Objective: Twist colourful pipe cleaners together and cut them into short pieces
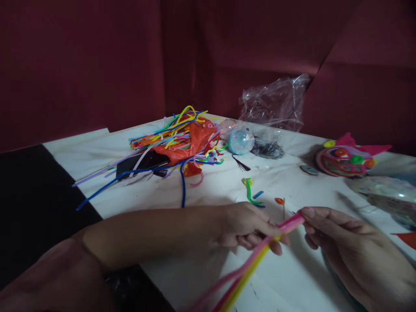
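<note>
Now I pinch the pink and yellow fuzzy sticks (260,253) tight with both hands, left hand (247,225) and right hand (344,242), keeping the tips even.

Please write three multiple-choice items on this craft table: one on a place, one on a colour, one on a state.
1. Where does the pipe-cleaner pile lie?
A. far left of the table
B. on the floor
C. in the clear bag

2. What colours are the held pipe cleaners?
A. blue and black
B. pink and yellow
C. green and white

3. How does the right hand hold them?
A. pinched at the end
B. flat palm
C. not touching

Answers: 1 A, heaped on the tabletop; 2 B, both strands show; 3 A, fingertips close on the tip, left hand gripping below.
</note>
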A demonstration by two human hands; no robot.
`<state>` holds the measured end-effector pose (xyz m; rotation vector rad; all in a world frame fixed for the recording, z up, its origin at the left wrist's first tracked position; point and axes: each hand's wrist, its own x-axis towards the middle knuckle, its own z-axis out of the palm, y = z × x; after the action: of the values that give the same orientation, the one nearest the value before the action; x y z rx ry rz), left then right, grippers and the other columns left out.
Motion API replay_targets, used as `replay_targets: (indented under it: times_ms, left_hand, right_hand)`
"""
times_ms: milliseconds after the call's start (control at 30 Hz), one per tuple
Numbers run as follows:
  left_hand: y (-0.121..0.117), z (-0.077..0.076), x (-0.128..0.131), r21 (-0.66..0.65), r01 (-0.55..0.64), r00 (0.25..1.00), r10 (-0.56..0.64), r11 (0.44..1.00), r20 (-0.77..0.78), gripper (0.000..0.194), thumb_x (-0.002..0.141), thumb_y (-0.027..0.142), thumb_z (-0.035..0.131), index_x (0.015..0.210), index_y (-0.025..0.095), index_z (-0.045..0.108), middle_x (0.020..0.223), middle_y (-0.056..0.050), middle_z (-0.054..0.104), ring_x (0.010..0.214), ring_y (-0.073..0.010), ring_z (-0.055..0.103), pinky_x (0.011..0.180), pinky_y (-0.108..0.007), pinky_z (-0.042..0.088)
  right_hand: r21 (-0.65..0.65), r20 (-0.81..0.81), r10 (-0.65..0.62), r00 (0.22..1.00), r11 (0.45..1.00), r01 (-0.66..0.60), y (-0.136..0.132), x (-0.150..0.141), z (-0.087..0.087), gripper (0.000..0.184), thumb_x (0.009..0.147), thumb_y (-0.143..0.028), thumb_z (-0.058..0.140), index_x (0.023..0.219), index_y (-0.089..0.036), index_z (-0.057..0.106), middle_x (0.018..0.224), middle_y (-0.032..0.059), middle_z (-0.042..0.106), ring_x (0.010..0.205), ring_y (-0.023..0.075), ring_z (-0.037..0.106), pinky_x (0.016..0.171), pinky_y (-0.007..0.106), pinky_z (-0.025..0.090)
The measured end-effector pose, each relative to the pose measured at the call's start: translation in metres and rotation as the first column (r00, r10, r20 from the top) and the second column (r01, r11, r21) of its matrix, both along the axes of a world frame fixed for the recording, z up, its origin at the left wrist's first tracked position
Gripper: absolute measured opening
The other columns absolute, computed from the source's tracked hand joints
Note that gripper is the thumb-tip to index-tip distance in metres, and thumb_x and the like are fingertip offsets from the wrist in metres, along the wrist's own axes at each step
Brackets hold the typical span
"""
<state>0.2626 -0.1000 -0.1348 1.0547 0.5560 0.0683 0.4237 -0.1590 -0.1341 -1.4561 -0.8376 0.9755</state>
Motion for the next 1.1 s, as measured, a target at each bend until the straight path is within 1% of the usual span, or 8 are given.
replay_targets:
  times_ms: [167,400,600,733,833,933,1033,1100]
  left_hand:
    - [0.01,0.006,-0.001,0.185,-0.035,0.999,0.042,0.982,-0.033,0.017,0.079,0.019,0.047,0.068,0.011,0.057,0.05,0.004,0.046,0.033,-0.0005,0.022,0.037,-0.022,0.005]
    - [0.007,0.01,-0.002,0.299,-0.037,0.997,0.054,0.953,-0.049,0.014,0.073,0.016,0.048,0.064,0.011,0.057,0.046,0.005,0.043,0.034,-0.0014,0.024,0.038,-0.022,0.009]
    - [0.013,0.007,-0.007,0.286,-0.243,0.969,0.245,0.927,0.031,0.012,0.068,0.018,0.047,0.062,0.012,0.056,0.045,0.006,0.042,0.033,-0.0017,0.022,0.036,-0.021,0.008]
    - [0.023,0.009,-0.013,0.256,-0.395,0.917,0.394,0.882,0.056,0.009,0.067,0.017,0.047,0.065,0.012,0.055,0.047,0.006,0.043,0.032,-0.0008,0.018,0.036,-0.021,0.006]
    - [0.027,0.009,-0.015,0.24,-0.428,0.903,0.426,0.871,0.061,0.009,0.066,0.017,0.046,0.066,0.012,0.054,0.047,0.006,0.043,0.031,-0.0008,0.017,0.036,-0.021,0.005]
    - [0.028,0.007,-0.015,0.233,-0.439,0.897,0.436,0.868,0.067,0.009,0.066,0.016,0.046,0.067,0.012,0.054,0.047,0.006,0.042,0.032,-0.0007,0.018,0.036,-0.02,0.006]
    - [0.028,0.005,-0.015,0.238,-0.444,0.895,0.441,0.864,0.07,0.01,0.066,0.017,0.046,0.066,0.012,0.055,0.047,0.006,0.043,0.032,-0.0006,0.019,0.036,-0.019,0.007]
    - [0.028,0.004,-0.014,0.249,-0.444,0.895,0.442,0.861,0.064,0.01,0.065,0.016,0.045,0.066,0.013,0.054,0.046,0.006,0.043,0.032,-0.0008,0.019,0.036,-0.019,0.007]
  right_hand:
    - [0.034,-0.025,0.014,1.0,0.999,-0.014,0.002,0.001,0.003,0.03,0.04,-0.039,0.081,0.054,-0.017,0.067,0.051,0.0009,0.054,0.044,0.0091,0.042,0.036,0.016,0.036]
    - [0.073,0.009,0.081,0.997,0.994,-0.081,0.007,-0.003,0.004,0.029,0.047,-0.04,0.079,0.052,-0.016,0.065,0.048,0.0012,0.054,0.043,0.0086,0.042,0.038,0.017,0.036]
    - [0.103,0.067,0.188,0.98,0.975,-0.195,0.024,0.004,0.009,0.03,0.057,-0.047,0.071,0.06,-0.019,0.064,0.055,-0.0005,0.056,0.046,0.0091,0.044,0.042,0.019,0.038]
    - [0.078,0.25,0.189,0.95,0.974,-0.215,0.048,0.018,0.004,0.033,0.064,-0.049,0.064,0.076,-0.018,0.064,0.059,-0.001,0.057,0.049,0.0106,0.047,0.044,0.022,0.038]
    - [-0.033,0.49,0.26,0.832,0.959,-0.281,0.067,0.025,-0.01,0.023,0.072,-0.036,0.062,0.076,-0.014,0.062,0.061,-0.0018,0.056,0.05,0.0107,0.048,0.047,0.024,0.038]
    - [-0.149,0.703,0.351,0.619,0.923,-0.354,0.082,0.023,-0.02,0.009,0.079,-0.024,0.059,0.077,-0.015,0.06,0.073,-0.0013,0.057,0.065,0.0134,0.053,0.061,0.029,0.042]
    - [-0.258,0.81,0.415,0.414,0.886,-0.385,0.092,0.016,-0.022,0.009,0.078,-0.021,0.06,0.071,-0.016,0.058,0.074,-0.0019,0.054,0.068,0.0137,0.051,0.066,0.032,0.042]
    - [-0.313,0.819,0.451,0.354,0.869,-0.384,0.096,0.013,-0.021,0.015,0.078,-0.021,0.06,0.065,-0.016,0.055,0.068,-0.0032,0.052,0.063,0.0125,0.05,0.063,0.03,0.042]
